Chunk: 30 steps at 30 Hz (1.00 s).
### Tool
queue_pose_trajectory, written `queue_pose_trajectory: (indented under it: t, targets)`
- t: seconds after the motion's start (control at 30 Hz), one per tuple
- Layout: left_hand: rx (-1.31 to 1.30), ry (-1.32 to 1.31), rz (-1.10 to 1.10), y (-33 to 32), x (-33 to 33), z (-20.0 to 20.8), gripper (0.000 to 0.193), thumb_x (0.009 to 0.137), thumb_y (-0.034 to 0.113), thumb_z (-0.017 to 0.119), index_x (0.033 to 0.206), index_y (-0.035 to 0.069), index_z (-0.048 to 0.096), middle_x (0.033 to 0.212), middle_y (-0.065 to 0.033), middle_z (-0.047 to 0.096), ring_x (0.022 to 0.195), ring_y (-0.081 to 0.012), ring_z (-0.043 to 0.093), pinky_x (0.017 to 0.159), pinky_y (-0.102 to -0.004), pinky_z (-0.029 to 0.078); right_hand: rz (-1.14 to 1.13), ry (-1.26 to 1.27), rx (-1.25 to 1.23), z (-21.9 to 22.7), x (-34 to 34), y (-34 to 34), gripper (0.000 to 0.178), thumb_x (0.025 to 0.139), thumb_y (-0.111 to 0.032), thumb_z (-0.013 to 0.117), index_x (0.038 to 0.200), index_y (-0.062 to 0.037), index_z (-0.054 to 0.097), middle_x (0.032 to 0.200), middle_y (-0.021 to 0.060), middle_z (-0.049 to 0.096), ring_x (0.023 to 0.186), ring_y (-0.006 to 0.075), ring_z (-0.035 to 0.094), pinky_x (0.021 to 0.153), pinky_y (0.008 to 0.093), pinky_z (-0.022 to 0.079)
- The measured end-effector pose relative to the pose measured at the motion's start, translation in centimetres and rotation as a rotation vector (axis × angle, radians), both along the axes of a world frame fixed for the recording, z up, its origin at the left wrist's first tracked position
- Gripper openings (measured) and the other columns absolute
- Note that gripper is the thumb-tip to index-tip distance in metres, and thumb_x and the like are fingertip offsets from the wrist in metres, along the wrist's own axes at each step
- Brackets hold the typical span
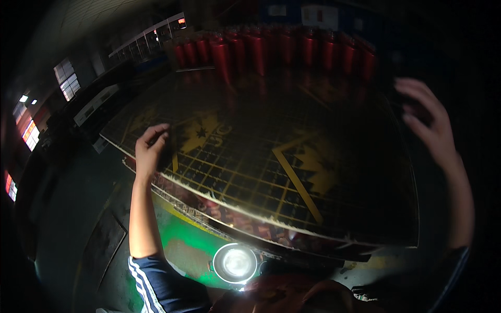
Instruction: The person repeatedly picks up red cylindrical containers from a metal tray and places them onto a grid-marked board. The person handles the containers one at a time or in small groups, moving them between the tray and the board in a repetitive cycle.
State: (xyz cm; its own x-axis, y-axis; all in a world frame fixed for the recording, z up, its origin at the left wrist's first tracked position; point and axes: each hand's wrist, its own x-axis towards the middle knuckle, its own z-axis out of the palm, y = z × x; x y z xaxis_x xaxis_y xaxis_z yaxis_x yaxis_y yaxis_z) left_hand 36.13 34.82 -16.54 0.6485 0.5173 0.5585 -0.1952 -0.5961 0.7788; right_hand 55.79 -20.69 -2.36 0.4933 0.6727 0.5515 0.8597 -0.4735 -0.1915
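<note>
**Two hands on a large dark printed sheet**

A person stands at the near edge of a stack of big flat sheets (pixel 245 221) and reaches over the top one. The top sheet (pixel 271 156) is dark and glossy, with a yellow grid and yellow leaf-like shapes printed on it. It lies flat on the stack and covers almost all of it, so only the pale edges of the lower sheets show along the near side.

The left hand (pixel 151 151) is at the left edge of the sheet, close to the left near corner. Its fingers are curled over the edge and pinch it, probably because such a wide, thin sheet can only be taken by its border. The right hand (pixel 425 125) is far away at the right edge, toward the far right corner. Its fingers are bent around something dark, but this part is in deep shadow, so I cannot tell if it really grips the sheet. The arms are spread wide, which suits a sheet of this width.

Behind the far edge stand many red cylinders (pixel 271 49) in rows. Below the near edge a round bright lamp (pixel 236 262) shines over a green floor (pixel 193 245).
</note>
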Motion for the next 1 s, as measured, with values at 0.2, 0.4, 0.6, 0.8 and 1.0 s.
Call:
queue_pose_trajectory:
  t: [0.2, 0.4, 0.6, 0.8, 1.0]
  targets:
    - [0.311, 0.122, -0.022, -1.2, -0.5, -0.3, 0.031, 0.079, 0.005, 0.075, 0.109, 0.005, 0.073, 0.107, -0.0092, 0.068, 0.094, -0.0192, 0.064, 0.080, -0.0290, 0.052, 0.018, -0.287, 0.082, 3.5, 19.3, 24.5, 0.056, 0.096, -0.044, 0.061, 0.146, -0.0223, 0.049, 0.152, 0.0134, 0.042, 0.141, 0.0325, 0.038, 0.117, 0.0476, 0.031]
    - [0.403, 0.098, 0.020, -1.7, -0.3, 0.2, 0.030, 0.073, 0.007, 0.080, 0.103, 0.006, 0.075, 0.109, -0.0124, 0.070, 0.101, -0.0294, 0.065, 0.083, -0.0375, 0.054, -0.094, -0.414, 0.015, 3.8, 35.7, 44.1, 0.061, 0.095, -0.059, 0.051, 0.142, -0.0202, 0.054, 0.155, 0.0163, 0.040, 0.142, 0.0377, 0.036, 0.117, 0.0475, 0.027]
    - [0.455, 0.069, 0.022, -1.0, -0.4, 0.0, 0.026, 0.071, 0.011, 0.081, 0.097, 0.010, 0.076, 0.106, -0.0052, 0.070, 0.092, -0.0246, 0.066, 0.076, -0.0342, 0.056, -0.068, -0.095, 0.068, 2.2, 39.6, 48.8, 0.065, 0.092, -0.056, 0.056, 0.134, -0.0058, 0.057, 0.129, 0.0175, 0.061, 0.124, 0.0362, 0.053, 0.105, 0.0401, 0.040]
    - [0.410, 0.058, 0.022, -0.9, -0.7, 0.0, 0.032, 0.065, 0.006, 0.083, 0.097, 0.008, 0.075, 0.103, -0.0061, 0.071, 0.091, -0.0258, 0.067, 0.076, -0.0339, 0.055, 0.171, 0.050, 0.457, 1.5, 35.6, 48.0, 0.030, 0.085, -0.025, 0.077, 0.101, -0.0021, 0.068, 0.092, 0.0076, 0.067, 0.069, 0.0152, 0.058, 0.061, 0.0281, 0.047]
    - [0.387, 0.036, 0.002, -0.5, -0.6, -0.2, 0.033, 0.066, 0.007, 0.084, 0.098, 0.008, 0.075, 0.102, -0.0049, 0.072, 0.090, -0.0234, 0.067, 0.075, -0.0322, 0.055, 0.007, 0.315, 0.559, 3.2, 34.0, 53.1, 0.052, 0.083, -0.032, 0.080, 0.120, 0.0002, 0.062, 0.060, 0.0038, 0.058, 0.040, 0.0114, 0.050, 0.037, 0.0268, 0.038]
